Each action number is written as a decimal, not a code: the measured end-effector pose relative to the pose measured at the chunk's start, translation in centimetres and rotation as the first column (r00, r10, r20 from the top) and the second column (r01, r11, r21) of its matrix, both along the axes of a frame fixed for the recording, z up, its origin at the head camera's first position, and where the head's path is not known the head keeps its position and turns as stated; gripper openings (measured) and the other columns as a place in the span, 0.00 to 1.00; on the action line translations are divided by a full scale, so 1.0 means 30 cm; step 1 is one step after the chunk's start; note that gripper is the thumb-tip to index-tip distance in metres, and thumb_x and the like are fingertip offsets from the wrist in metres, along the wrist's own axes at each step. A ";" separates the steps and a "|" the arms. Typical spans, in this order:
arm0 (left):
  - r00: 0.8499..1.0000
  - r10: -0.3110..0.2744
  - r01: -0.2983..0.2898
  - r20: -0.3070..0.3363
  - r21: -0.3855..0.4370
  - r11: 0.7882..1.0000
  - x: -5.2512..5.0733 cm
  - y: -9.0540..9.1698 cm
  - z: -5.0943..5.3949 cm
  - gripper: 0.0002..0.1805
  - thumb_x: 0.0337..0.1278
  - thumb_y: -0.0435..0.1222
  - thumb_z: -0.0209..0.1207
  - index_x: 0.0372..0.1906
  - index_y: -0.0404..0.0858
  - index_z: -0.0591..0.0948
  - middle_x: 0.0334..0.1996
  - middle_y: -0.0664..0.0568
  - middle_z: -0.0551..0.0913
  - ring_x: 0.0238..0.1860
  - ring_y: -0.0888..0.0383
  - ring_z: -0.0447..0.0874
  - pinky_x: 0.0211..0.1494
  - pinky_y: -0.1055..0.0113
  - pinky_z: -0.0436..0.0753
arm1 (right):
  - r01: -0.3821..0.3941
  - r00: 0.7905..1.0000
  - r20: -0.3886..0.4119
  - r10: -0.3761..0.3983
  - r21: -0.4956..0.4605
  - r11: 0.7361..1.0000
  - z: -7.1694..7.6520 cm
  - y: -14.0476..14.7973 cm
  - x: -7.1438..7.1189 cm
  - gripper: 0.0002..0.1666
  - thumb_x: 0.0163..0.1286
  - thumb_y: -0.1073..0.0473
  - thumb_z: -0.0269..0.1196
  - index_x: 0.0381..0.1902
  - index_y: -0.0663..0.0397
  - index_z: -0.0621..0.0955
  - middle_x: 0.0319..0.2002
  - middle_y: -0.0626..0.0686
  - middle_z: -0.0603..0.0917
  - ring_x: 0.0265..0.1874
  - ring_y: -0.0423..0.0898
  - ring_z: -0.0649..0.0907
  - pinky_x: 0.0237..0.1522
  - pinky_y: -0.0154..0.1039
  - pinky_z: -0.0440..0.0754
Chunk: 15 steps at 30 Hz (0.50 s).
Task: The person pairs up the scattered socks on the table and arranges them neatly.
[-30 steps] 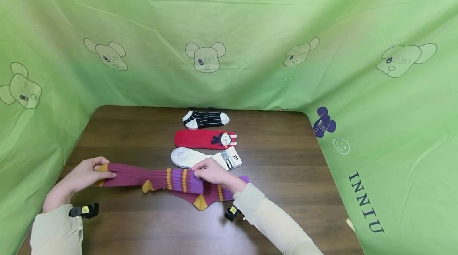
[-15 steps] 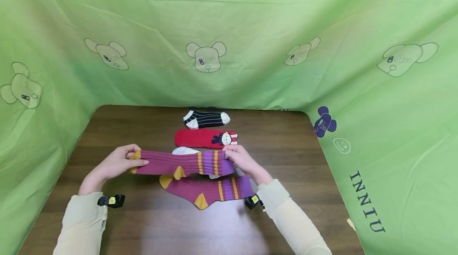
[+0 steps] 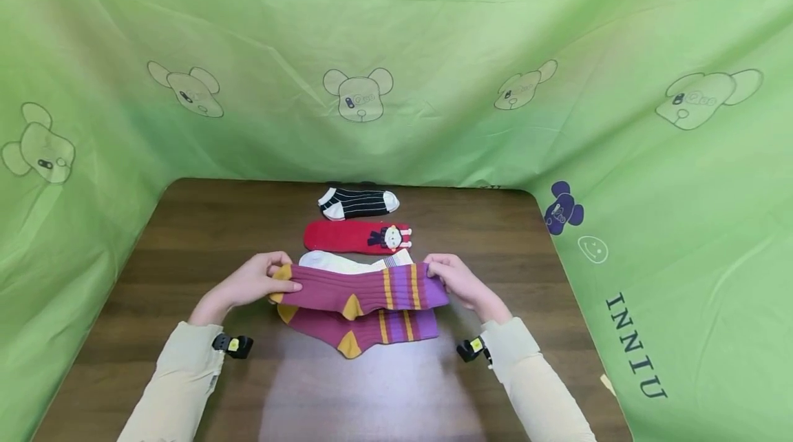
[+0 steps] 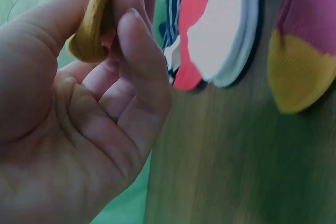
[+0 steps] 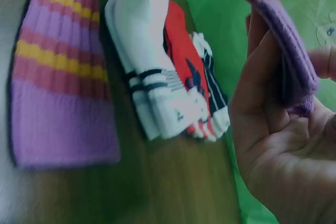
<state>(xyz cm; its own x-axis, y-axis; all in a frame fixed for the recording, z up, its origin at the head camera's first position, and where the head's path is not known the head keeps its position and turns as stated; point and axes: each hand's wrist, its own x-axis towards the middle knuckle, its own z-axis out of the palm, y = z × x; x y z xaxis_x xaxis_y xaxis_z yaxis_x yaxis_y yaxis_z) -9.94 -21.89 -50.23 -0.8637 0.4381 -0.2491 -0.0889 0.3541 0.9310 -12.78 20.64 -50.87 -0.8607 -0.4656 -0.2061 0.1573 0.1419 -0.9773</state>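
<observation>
A plum sock with mustard toe and heel and a striped purple cuff (image 3: 334, 288) is stretched between both hands, lifted off the table. My left hand (image 3: 255, 281) pinches its mustard toe (image 4: 93, 30) between thumb and fingers. At the other end my right hand (image 3: 458, 281) grips the purple cuff (image 5: 294, 56). Its matching sock (image 3: 396, 329) lies flat on the table just below and nearer, partly covered in the head view. In the left wrist view that lower sock's mustard toe (image 4: 299, 74) shows on the wood.
Behind the held sock lie white socks (image 3: 334, 263) with dark cuff stripes, partly hidden. Farther back are a red sock (image 3: 337, 237) with a figure and a black pinstriped ankle sock (image 3: 362, 204). Green printed cloth (image 3: 434, 132) walls the brown table (image 3: 204, 222).
Both hands have carried the held sock rightward, from the left of its mate to directly above it. The white socks, covered half a second ago, show more again.
</observation>
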 end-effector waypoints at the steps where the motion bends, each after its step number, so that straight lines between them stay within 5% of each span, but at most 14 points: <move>1: 1.000 -0.025 0.025 0.007 0.008 1.000 0.002 0.007 -0.004 0.17 0.59 0.33 0.70 0.41 0.30 0.73 0.25 0.45 0.84 0.23 0.58 0.79 0.27 0.69 0.79 | -0.015 1.000 0.016 0.015 0.001 1.000 -0.004 0.010 0.006 0.11 0.61 0.68 0.51 0.26 0.51 0.78 0.22 0.44 0.76 0.17 0.36 0.68 0.17 0.29 0.64; 7: 0.985 -0.164 0.166 0.056 -0.042 0.985 0.019 0.032 -0.026 0.16 0.57 0.34 0.71 0.43 0.30 0.77 0.24 0.49 0.81 0.24 0.58 0.79 0.30 0.70 0.78 | -0.145 0.973 0.182 0.140 0.010 0.989 -0.041 0.043 0.051 0.08 0.62 0.69 0.50 0.27 0.54 0.74 0.25 0.48 0.78 0.20 0.37 0.75 0.20 0.30 0.72; 11: 0.981 -0.179 0.187 0.081 -0.113 0.976 0.019 0.048 -0.052 0.15 0.53 0.33 0.72 0.40 0.32 0.78 0.23 0.52 0.80 0.24 0.61 0.76 0.29 0.71 0.76 | -0.200 0.945 0.273 0.179 0.053 0.978 -0.089 0.040 0.067 0.09 0.64 0.69 0.51 0.25 0.53 0.71 0.27 0.49 0.79 0.24 0.39 0.79 0.24 0.32 0.79; 15: 0.986 -0.150 0.161 0.078 -0.162 0.974 0.015 0.067 -0.082 0.14 0.48 0.28 0.73 0.36 0.33 0.78 0.23 0.53 0.80 0.23 0.61 0.78 0.28 0.70 0.78 | -0.208 0.960 0.231 0.157 0.216 0.954 -0.139 0.025 0.071 0.11 0.65 0.68 0.53 0.23 0.51 0.71 0.22 0.47 0.76 0.20 0.38 0.76 0.21 0.31 0.75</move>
<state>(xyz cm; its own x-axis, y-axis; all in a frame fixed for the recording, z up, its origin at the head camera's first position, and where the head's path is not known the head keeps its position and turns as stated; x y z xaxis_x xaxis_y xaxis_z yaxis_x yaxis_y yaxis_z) -9.50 -19.88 -52.70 -0.7679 0.5129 -0.3838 -0.0790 0.5187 0.8513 -10.65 21.40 -55.04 -0.6913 -0.5263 -0.4951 0.3038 0.4100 -0.8600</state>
